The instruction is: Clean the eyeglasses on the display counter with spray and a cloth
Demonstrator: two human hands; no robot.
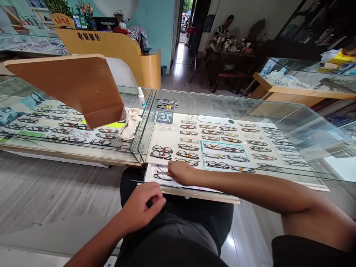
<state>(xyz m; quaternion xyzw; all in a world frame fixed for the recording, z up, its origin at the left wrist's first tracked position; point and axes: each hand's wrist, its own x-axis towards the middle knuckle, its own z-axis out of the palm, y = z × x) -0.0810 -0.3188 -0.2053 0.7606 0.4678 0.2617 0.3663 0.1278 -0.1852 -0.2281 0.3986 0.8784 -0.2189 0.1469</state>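
Note:
My right hand (180,172) reaches into the pulled-out tray (194,193) of a glass display case (222,107). Its fingers are curled on a dark pair of glasses (160,176) at the tray's near left corner. Rows of several glasses frames (211,139) lie on the white lining beyond it. My left hand (143,205) rests closed over my lap, just below the tray's front edge, with a small dark thing (150,203) between its fingers that I cannot make out.
A tan cloth (131,123) and a small spray bottle (141,97) sit on the neighbouring glass case (69,148) to the left, beside a slanted wooden panel (78,83). A yellow counter (111,48) stands behind. A person sits at a far dark table (230,55).

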